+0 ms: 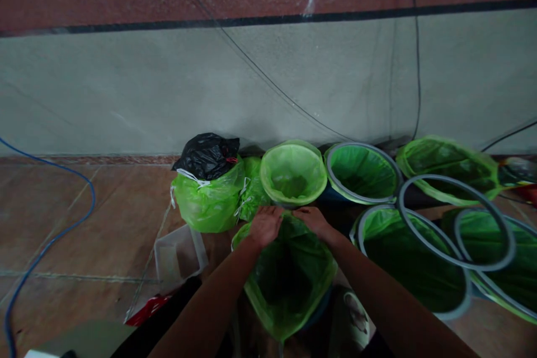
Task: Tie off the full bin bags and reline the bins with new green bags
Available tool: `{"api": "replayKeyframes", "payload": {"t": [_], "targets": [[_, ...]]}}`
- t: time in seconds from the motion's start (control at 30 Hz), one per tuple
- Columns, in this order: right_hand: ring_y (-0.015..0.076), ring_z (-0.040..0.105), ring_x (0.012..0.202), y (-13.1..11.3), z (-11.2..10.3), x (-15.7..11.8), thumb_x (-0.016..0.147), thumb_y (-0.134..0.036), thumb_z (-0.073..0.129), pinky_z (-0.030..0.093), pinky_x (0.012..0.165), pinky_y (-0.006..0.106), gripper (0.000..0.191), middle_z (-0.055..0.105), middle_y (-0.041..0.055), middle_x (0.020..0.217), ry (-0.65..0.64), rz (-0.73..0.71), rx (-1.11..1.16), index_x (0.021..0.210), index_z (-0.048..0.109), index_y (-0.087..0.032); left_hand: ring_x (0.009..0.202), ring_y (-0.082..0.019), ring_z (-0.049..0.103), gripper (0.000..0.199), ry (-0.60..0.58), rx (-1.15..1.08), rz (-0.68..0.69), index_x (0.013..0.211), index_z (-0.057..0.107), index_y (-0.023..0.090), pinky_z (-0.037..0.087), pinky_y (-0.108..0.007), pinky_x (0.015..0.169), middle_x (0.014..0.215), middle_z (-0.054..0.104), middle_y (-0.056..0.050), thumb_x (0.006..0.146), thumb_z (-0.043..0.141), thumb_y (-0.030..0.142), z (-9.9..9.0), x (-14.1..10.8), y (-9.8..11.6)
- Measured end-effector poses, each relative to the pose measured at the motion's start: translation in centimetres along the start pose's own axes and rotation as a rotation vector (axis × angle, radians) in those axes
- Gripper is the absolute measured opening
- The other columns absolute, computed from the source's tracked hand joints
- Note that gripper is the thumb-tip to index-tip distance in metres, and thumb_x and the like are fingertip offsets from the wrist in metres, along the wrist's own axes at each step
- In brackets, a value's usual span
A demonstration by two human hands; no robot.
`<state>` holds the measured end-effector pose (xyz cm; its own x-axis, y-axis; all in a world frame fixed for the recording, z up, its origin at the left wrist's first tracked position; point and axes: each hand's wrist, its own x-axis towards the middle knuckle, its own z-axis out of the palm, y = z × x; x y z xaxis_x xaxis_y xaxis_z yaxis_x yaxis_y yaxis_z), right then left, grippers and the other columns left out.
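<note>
Both hands are at the far edge of a green trash bag that lines a bin standing right in front of me. My left hand is closed over the bag's edge on the far left, its fingers bent over the rim. Close by on the right, my right hand grips the same edge, fingertips partly hidden behind it. The bag's mouth gapes open and its near side hangs in a point over the bin. Its inside is dark.
Against the wall stand more bag-lined bins, one light green, others with grey rims. A loose grey ring lies across two bins at right. Left are tied green bags, a black bag, a clear tub and a blue hose.
</note>
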<state>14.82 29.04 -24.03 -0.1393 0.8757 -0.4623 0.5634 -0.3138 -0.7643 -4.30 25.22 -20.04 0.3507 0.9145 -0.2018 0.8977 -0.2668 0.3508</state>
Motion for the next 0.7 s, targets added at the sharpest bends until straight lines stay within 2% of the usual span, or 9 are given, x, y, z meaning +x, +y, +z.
{"api": "replayKeyframes", "payload": {"t": [0.1,0.2,0.3,0.37,0.5,0.6,0.7], "targets": [[0.0219,0.069,0.082,-0.7,-0.4,-0.3,0.085,-0.029,0.054,0.048,0.075,0.029,0.026,0.075,0.0096,0.082,0.038,0.023,-0.141,0.075,0.074,-0.015,0.105,-0.021,0.063,0.034,-0.123,0.021,-0.068,0.124,0.056,0.018,0.047,-0.032,0.092,0.114,0.068,-0.009,0.097,0.035,0.019,0.6,0.3,-0.2],[0.0217,0.067,0.098,-1.6,-0.3,-1.4,0.093,-0.031,0.047,0.046,0.088,0.030,0.030,0.074,0.0102,0.105,0.093,-0.107,-0.270,0.098,0.072,-0.017,0.105,-0.020,0.063,0.036,-0.135,0.031,-0.110,0.125,0.055,0.017,0.048,-0.030,0.090,0.113,0.068,-0.010,0.096,0.034,0.015,1.1,0.3,-0.5],[0.0210,0.065,0.106,-1.9,0.4,-2.9,0.096,-0.032,0.043,0.044,0.091,0.028,0.033,0.070,0.0098,0.117,-0.025,-0.274,-0.462,0.118,0.063,-0.018,0.104,-0.021,0.064,0.036,-0.131,0.027,-0.126,0.123,0.056,0.017,0.048,-0.030,0.088,0.113,0.067,-0.010,0.096,0.032,0.015,1.4,0.3,-0.7],[0.0223,0.066,0.104,-1.6,0.7,-3.6,0.097,-0.030,0.041,0.044,0.086,0.028,0.031,0.071,0.0111,0.113,-0.089,-0.237,-0.599,0.117,0.061,-0.016,0.103,-0.021,0.065,0.033,-0.130,0.023,-0.147,0.120,0.057,0.018,0.049,-0.030,0.087,0.112,0.068,-0.010,0.097,0.033,0.019,1.6,0.4,-0.7],[0.0232,0.067,0.100,-1.1,0.7,-3.8,0.099,-0.033,0.036,0.043,0.077,0.028,0.030,0.071,0.0107,0.107,-0.059,-0.148,-0.730,0.113,0.058,-0.018,0.104,-0.021,0.065,0.027,-0.120,0.016,-0.203,0.117,0.058,0.018,0.048,-0.029,0.088,0.108,0.069,-0.010,0.098,0.039,0.024,1.7,0.7,-0.5],[0.0243,0.065,0.106,-1.7,0.2,-3.4,0.097,-0.034,0.042,0.044,0.081,0.030,0.029,0.070,0.0109,0.113,-0.074,-0.146,-0.747,0.118,0.057,-0.019,0.103,-0.021,0.067,0.026,-0.101,0.023,-0.287,0.116,0.058,0.017,0.049,-0.029,0.087,0.108,0.070,-0.010,0.096,0.043,0.022,1.4,0.1,-0.6],[0.0274,0.062,0.113,-2.6,-0.5,-3.7,0.089,-0.038,0.058,0.044,0.089,0.033,0.050,0.066,0.0141,0.121,-0.044,-0.153,-0.727,0.132,0.050,-0.015,0.100,-0.021,0.068,0.027,-0.065,0.033,-0.428,0.117,0.059,0.014,0.050,-0.029,0.085,0.107,0.071,-0.013,0.095,0.043,0.018,0.9,-1.8,-1.2]]}}
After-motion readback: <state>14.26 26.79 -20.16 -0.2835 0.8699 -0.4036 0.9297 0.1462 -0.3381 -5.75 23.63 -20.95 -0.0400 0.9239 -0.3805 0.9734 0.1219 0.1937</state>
